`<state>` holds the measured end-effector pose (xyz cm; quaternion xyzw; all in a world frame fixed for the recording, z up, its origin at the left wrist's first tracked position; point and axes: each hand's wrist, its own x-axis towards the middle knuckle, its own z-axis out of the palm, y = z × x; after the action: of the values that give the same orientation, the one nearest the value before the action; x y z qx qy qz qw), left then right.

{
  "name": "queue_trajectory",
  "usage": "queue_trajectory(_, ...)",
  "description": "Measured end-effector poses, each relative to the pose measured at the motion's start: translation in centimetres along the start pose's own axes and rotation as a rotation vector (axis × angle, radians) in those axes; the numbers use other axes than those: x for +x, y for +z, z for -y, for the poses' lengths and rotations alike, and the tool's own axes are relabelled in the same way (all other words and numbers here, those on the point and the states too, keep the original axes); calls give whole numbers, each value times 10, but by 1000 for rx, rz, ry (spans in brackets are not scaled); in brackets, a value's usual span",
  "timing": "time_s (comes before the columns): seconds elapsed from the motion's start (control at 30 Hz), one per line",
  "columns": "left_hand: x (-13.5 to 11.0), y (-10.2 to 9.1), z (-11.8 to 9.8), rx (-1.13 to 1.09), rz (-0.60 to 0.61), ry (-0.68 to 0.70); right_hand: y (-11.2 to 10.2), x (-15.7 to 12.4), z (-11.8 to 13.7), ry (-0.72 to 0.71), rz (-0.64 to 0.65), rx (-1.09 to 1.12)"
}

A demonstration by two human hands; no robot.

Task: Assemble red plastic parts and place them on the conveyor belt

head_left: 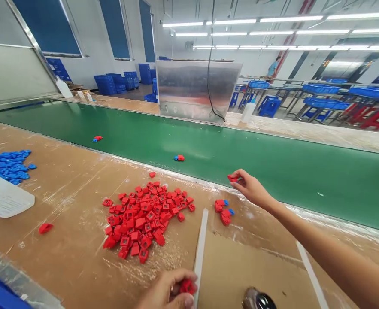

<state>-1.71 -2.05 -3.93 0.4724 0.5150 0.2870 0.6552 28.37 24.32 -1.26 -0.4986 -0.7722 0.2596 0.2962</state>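
My left hand (168, 288) is low in the head view, its fingers curled around a small red plastic piece (186, 286). Over the belt's near edge, my right hand (249, 185) pinches another red plastic piece (231, 178) between thumb and fingertips. A heap of red plastic pieces (144, 221), many with square openings, lies on the table beyond and left of my left hand. Below my right hand rest two red pieces with blue ends (225, 216), side by side on the table.
Along the table (76, 206) runs a green conveyor belt (128, 128) carrying a red-and-blue piece (179, 158) and another (97, 138). Blue pieces (7, 165) are heaped at left beside a white plastic scoop-like sheet (7, 195). A dark round object (258, 299) stands at the bottom edge.
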Motion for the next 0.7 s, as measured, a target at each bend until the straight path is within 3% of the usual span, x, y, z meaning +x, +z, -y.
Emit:
queue_trajectory(0.2,-10,36,-35,-90,81,54,-62,-149,-5,156,-80,207)
queue_trajectory(0.37,-6,79,-42,-199,206,26,-78,-245,16,331,-223,362)
queue_trajectory(0.53,-4,114,-30,-192,171,76,-69,-299,53,425,-171,412)
queue_trajectory(0.7,-7,118,-18,-149,168,84,-56,-309,82,397,-75,374)
